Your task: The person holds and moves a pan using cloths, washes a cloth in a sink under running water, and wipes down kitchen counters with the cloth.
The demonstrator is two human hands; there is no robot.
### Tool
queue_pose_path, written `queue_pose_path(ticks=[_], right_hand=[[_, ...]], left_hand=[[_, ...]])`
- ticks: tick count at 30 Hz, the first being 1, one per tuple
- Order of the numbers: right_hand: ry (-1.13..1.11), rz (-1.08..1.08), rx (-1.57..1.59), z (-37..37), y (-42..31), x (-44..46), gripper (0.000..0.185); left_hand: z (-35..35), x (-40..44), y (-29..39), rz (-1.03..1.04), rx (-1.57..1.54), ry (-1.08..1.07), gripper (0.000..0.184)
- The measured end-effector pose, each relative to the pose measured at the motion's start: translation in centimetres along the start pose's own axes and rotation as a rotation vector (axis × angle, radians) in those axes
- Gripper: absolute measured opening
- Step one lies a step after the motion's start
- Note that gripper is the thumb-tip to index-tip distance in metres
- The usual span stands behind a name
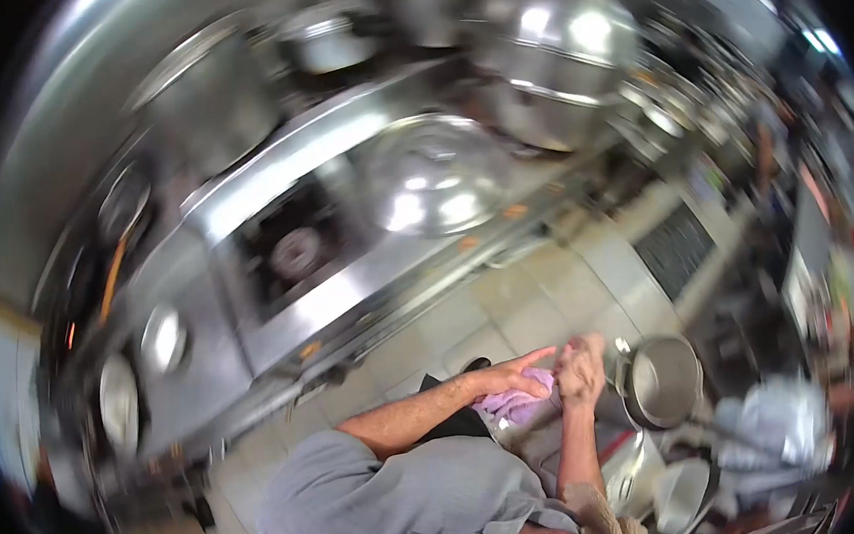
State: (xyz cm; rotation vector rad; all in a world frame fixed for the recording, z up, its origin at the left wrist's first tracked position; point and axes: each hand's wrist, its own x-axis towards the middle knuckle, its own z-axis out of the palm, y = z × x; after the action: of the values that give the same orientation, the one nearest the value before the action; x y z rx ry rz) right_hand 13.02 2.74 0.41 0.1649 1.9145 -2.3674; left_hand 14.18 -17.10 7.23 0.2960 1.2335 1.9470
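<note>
Tiled kitchen floor [525, 304], lilac cloth [513, 408] within the left grip [512, 376]

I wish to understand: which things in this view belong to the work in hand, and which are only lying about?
Seem to belong:
Cloth, held in the left hand
Right hand, close beside the cloth; its grip is unclear

Seem only to be about:
Small pot, right of the hands
Burner
Big pot, behind the burner
</note>
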Motion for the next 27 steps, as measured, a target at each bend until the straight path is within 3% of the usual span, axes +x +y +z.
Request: queue_pose_path(ticks=[1,2,4,5,7,8,10,12,14,16,18,20,21,22,23,24,25,26,27], right_hand=[[-0.051,0.146,0.612,1.1,1.1,0.0,0.037],[-0.023,0.253,0.953,2.5,1.4,-0.5,0.041],[-0.091,0.375,0.894,6.7,-1.1,-3.0,0.045],[-0.11,0.452,0.843,8.8,-2.2,-4.1,0.049],[-0.272,0.513,0.832,12.8,-2.7,-6.0,0.05],[-0.383,0.549,0.836,14.6,-2.5,-6.8,0.051],[-0.546,0.521,0.848,18.3,-1.3,-7.5,0.054],[-0.553,0.728,0.77,22.9,0.0,-7.8,0.051],[-0.685,0.732,0.7,28.0,1.4,-8.0,0.045],[-0.799,0.664,0.363,34.2,3.2,-8.7,0.042],[-0.711,0.569,0.214,41.9,4.1,-11.1,0.038],[-0.629,0.243,-0.029,49.2,0.8,-15.2,0.048],[-0.634,0.255,-0.041,51.6,1.6,-15.5,0.048],[-0.686,0.156,-0.087,53.9,3.2,-15.4,0.048],[-0.736,0.055,-0.124,55.8,5.3,-15.1,0.048],[-0.728,-0.148,-0.289,57.3,8.2,-13.9,0.047],[-0.784,-0.284,-0.492,58.9,8.4,-13.8,0.053],[-0.837,-0.424,-0.697,60.7,8.2,-14.0,0.06],[-0.849,-0.427,-0.7,62.3,8.4,-14.8,0.06]], left_hand=[[-0.3,-3.3,-0.3,0.001,-0.173,0.098,0.068],[-1.0,-6.1,-1.5,0.048,-0.194,0.163,0.068],[-3.3,-11.5,-3.9,0.21,-0.777,0.349,0.047],[-4.1,-14.1,-5.3,0.38,-0.632,0.555,0.029],[-6.2,-21.0,-5.9,0.672,-0.823,0.358,0.029],[-6.3,-24.0,-5.9,0.703,-0.817,0.379,0.029],[-3.6,-29.9,-3.0,0.779,-0.742,0.996,0.042],[-3.1,-35.3,-2.4,0.85,-0.928,0.988,0.045],[-2.7,-40.3,-2.2,0.943,-1.112,0.979,0.047],[-2.8,-46.0,-2.8,0.977,-1.145,0.974,0.049],[-7.1,-51.7,-7.7,1.115,-1.049,0.926,0.045],[-8.4,-56.4,-9.7,1.305,-0.87,0.646,0.042],[-7.2,-58.9,-7.9,1.079,-0.713,1.191,0.04],[-8.0,-61.4,-8.4,1.078,-0.72,1.204,0.04],[-9.0,-63.9,-9.2,1.189,-0.79,1.047,0.04],[-9.8,-66.3,-9.4,1.295,-0.853,0.879,0.04],[-9.7,-68.3,-8.2,1.298,-0.85,0.883,0.04],[-8.9,-70.0,-6.3,1.325,-0.95,1.103,0.032],[-8.5,-71.5,-5.3,1.343,-1.055,1.326,0.026]])
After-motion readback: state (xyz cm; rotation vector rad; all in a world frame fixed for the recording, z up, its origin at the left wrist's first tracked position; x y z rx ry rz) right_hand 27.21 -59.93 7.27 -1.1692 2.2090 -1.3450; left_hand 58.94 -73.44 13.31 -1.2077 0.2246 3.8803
